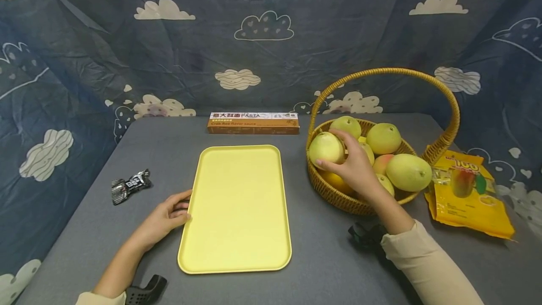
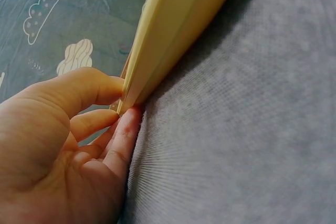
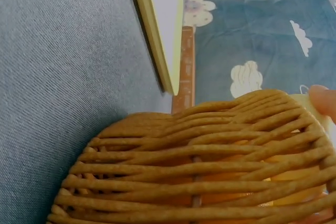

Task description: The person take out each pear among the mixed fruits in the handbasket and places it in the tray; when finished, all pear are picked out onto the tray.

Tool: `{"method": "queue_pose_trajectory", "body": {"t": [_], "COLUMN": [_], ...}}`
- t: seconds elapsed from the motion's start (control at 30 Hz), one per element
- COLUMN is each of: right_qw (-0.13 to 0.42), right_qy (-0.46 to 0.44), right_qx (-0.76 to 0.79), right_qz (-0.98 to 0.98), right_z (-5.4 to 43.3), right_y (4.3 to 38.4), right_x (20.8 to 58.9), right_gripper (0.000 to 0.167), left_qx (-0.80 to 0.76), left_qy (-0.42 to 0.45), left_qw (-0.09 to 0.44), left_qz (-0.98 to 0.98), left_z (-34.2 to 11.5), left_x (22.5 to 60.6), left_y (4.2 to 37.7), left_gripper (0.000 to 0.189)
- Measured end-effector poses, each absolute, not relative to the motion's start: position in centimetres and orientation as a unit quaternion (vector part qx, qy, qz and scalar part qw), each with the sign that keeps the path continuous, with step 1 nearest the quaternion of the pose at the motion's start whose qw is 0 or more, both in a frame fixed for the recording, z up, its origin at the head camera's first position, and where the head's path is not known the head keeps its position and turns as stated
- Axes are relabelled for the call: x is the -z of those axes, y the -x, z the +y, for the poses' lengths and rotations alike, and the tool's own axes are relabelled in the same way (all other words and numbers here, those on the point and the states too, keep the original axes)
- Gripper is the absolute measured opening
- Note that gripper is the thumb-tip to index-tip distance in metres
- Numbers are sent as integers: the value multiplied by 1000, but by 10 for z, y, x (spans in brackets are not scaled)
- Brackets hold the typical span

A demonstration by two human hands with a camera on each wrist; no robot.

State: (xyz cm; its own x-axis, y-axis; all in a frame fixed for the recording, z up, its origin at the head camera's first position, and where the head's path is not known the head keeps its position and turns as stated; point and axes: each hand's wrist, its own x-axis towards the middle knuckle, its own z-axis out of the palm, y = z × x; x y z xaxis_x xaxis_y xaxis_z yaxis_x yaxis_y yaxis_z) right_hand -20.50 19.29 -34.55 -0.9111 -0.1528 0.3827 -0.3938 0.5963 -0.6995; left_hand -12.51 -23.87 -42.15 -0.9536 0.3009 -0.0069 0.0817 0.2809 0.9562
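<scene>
Fruit (image 1: pixel 368 153) in basket (image 1: pixel 338 201) lies partly hidden behind right hand (image 1: pixel 354 166).

You are facing wrinkled blue cloud-print cloth (image 1: pixel 203 55), hanging beyond the far, left and right edges of the grey table (image 1: pixel 165 159).

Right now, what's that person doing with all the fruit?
A person's right hand grips a pale green fruit at the left side of a wicker basket, with other fruit around it. I can't tell whether it has been lifted free. The left hand pinches the left edge of a yellow tray, which lies flat on the table. A pasta box lies behind the tray, and a yellow bag is to the right of the basket.
</scene>
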Motion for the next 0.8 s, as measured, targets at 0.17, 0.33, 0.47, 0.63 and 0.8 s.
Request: {"method": "queue_pose_trajectory", "body": {"t": [0.17,0.33,0.47,0.63,0.8], "right_qw": [186,194,142,102,79], "right_qy": [-155,-187,-217,-257,-263], "right_qx": [-451,-493,-566,-611,-613], "right_qz": [-859,-827,-782,-742,-741], "right_z": [187,169,147,112,73], "right_y": [197,185,181,190,213], "right_x": [340,324,313,309,328], "right_gripper": [75,74,74,73,71], "left_qx": [-588,-586,-584,-587,-590], "left_qy": [-122,-121,-124,-123,-126], "left_qw": [97,98,97,100,97], "left_qz": [794,796,797,794,791], "left_z": [-239,-238,-238,-239,-241], "left_x": [422,421,422,423,424], "left_y": [126,127,126,126,126], "left_gripper": [59,60,60,61,61]}}
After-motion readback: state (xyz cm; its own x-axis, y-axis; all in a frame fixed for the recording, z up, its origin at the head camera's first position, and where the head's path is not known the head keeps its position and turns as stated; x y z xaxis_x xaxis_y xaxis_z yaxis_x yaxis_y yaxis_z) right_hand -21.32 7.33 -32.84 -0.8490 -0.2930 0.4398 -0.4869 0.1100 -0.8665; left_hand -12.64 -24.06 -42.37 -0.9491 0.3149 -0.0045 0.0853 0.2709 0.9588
